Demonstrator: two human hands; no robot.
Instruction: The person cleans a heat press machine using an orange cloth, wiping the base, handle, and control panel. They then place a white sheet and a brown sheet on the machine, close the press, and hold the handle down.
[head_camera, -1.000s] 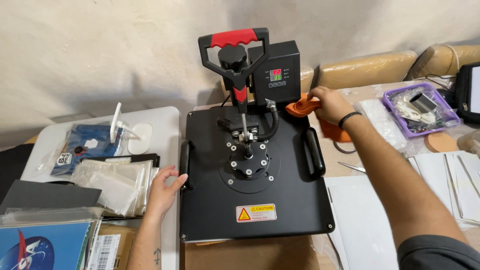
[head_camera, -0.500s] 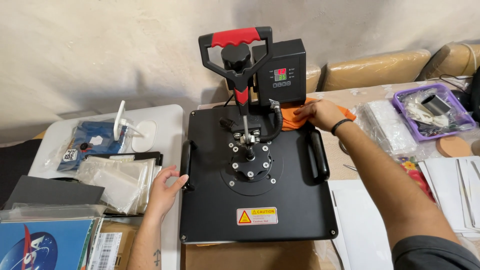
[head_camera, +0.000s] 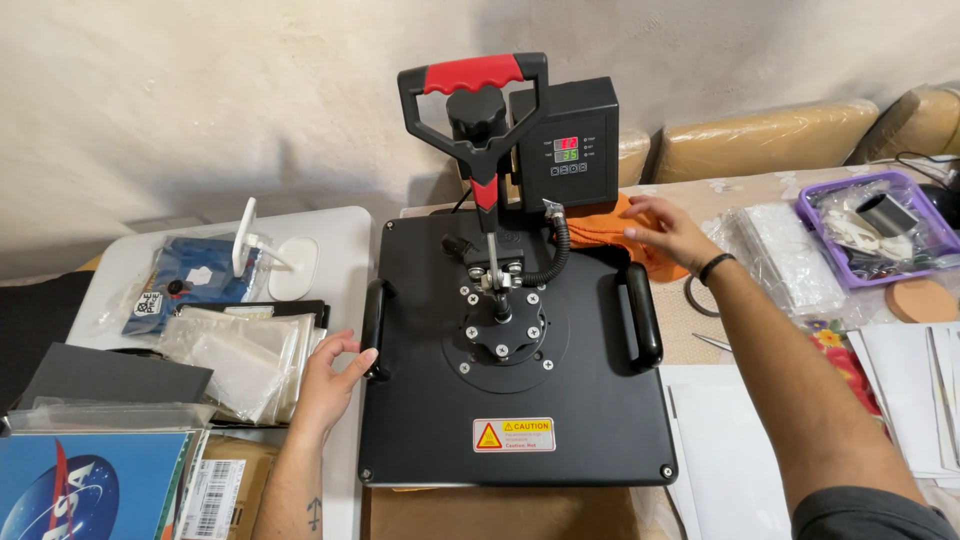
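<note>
My left hand (head_camera: 328, 375) rests open against the heat press (head_camera: 510, 350); my right hand (head_camera: 668, 232), fingers spread, lies on the orange cloth (head_camera: 610, 228) behind its platen; right of it, a purple tray (head_camera: 868, 240) holds plastic bags.

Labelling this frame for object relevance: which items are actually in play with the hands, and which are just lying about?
In play:
- heat press, left hand on its edge
- orange cloth, right hand on it

Lying about:
- purple tray
- clear plastic sleeves
- white sheets
- blue packet
</note>
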